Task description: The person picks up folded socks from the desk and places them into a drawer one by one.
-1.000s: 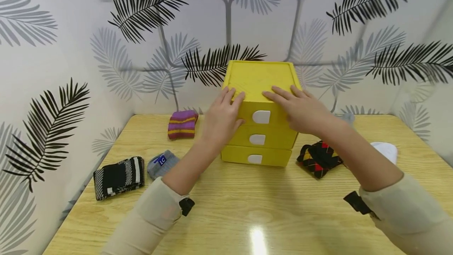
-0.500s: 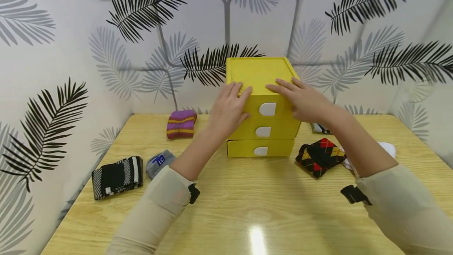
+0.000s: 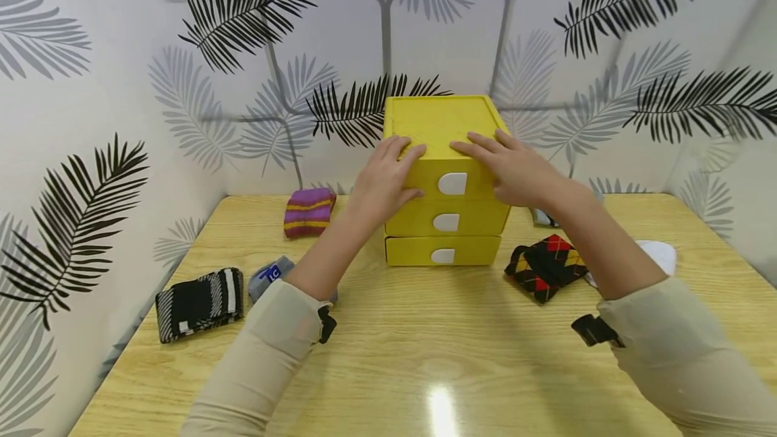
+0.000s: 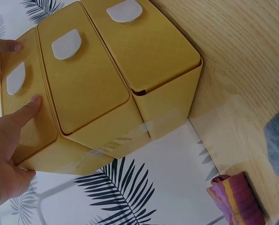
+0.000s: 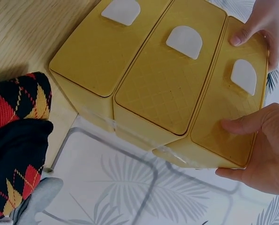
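**Grasped at Both Upper Front Corners, Set Farther Back**

Grasping on both sides: thumbs against the front face, remaining fingers over the top and side edges. Held at the upper left corner with left hand [image 3: 384, 184], at the upper right with right hand [image 3: 522, 170]. Located between both: yellow drawer unit [image 3: 446, 204], upright toward the rear of wooden table [image 3: 388, 369]. Compared with one second ago, shifted farther back and turned squarer to the front; compared with half a second ago, nearly unchanged. Laid out at left: purple striped bundle [image 3: 309, 212], grey bundle [image 3: 262, 280] partly behind the forearm, black-and-white bundle [image 3: 200, 305]. Laid out at right: argyle bundle [image 3: 546, 267]; white bundle [image 3: 660, 255], partly hidden by the arm.
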Motion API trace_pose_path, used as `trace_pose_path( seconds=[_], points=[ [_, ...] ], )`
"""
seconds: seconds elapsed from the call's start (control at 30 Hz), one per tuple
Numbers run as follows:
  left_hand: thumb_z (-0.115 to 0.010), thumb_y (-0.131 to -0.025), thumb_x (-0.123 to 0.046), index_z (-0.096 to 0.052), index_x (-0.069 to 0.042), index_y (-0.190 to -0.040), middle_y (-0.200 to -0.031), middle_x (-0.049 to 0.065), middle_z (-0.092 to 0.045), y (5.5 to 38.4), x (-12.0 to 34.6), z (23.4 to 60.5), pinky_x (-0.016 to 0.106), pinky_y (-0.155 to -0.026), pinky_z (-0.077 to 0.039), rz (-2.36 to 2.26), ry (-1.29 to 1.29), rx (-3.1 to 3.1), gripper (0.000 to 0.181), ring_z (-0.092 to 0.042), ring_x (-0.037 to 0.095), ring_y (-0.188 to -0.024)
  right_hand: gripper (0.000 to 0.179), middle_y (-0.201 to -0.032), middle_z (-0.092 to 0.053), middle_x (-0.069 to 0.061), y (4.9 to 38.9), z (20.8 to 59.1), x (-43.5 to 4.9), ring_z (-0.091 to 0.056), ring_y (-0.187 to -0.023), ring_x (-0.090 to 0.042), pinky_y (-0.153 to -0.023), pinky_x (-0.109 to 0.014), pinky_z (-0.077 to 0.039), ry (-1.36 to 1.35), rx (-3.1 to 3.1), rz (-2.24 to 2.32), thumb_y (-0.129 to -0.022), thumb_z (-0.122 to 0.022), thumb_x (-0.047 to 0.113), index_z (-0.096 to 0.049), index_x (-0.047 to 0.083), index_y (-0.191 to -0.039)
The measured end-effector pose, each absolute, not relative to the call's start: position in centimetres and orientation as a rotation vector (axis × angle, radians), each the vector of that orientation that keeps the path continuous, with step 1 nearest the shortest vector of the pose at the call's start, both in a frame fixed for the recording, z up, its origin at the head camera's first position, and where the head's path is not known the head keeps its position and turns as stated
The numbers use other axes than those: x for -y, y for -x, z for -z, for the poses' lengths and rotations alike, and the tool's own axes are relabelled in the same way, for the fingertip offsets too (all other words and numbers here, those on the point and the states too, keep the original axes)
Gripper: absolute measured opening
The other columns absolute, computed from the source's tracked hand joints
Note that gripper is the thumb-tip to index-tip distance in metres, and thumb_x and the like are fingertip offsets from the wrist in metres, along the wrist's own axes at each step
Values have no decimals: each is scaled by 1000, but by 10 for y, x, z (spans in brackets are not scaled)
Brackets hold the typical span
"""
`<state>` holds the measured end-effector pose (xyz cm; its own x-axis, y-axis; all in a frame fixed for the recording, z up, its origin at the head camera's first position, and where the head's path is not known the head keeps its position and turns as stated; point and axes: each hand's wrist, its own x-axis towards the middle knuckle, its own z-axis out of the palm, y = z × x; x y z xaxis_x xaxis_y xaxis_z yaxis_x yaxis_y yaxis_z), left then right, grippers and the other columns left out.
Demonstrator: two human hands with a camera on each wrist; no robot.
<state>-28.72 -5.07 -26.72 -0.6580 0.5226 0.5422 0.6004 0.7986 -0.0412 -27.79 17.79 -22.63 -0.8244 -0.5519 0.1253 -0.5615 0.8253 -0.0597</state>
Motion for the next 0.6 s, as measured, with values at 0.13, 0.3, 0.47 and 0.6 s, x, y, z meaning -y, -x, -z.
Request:
trace_pose_path(
  seconds=[0.13,0.3,0.47,0.6],
  points=[
    [-75,-77,-31,-49,-6,-128,-127,16,-44,290,53,268,27,-107,-16,225,858,2409,62,-34,29,-122,79,-149,-18,-14,278,226,-177,-12,-129,-50,-95,-63,-25,-889,2903,-140,-77,-48,-13,-27,19,-146],
    [-65,-86,-35,-49,-9,-130,-131,14,-43,287,53,259,32,-105,-25,265,847,2525,54,-35,28,-124,80,-150,-18,-14,278,226,-177,-12,-129,-50,-94,-64,-26,-881,2916,-135,-77,-48,-14,-26,19,-147],
    [-40,-96,-46,-52,-14,-130,-133,7,-45,291,48,233,36,-100,-33,337,690,2766,48,-37,23,-124,81,-150,-18,-14,278,227,-177,-12,-130,-50,-93,-64,-27,-882,2918,-139,-76,-48,-14,-26,20,-147],
    [-34,-98,-46,-51,-13,-131,-132,6,-47,308,45,215,37,-98,-35,257,521,2843,50,-40,23,-121,81,-150,-17,-13,278,227,-176,-11,-130,-49,-93,-64,-27,-883,2920,-155,-76,-47,-14,-26,21,-147]
  ],
)
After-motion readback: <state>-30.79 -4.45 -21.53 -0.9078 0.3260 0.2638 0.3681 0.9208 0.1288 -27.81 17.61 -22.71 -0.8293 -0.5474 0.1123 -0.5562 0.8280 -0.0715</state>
